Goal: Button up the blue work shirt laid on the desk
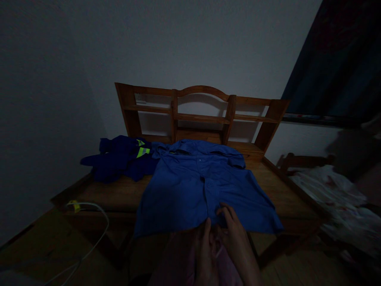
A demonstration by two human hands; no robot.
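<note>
A blue button-up shirt (196,186) lies spread flat, front up, on a wooden desk (119,194), its hem hanging over the near edge. My left hand (205,250) and my right hand (235,234) meet at the middle of the hem by the button placket. The fingers of both hands are curled and pinch the fabric at the hem. The room is dim, so fine detail of the grip is hard to see.
A crumpled dark blue garment with yellow reflective strips (122,159) lies at the desk's back left. A wooden shelf unit (202,115) stands against the wall. A white cable (95,222) hangs at the left. A chair with light cloth (324,182) is to the right.
</note>
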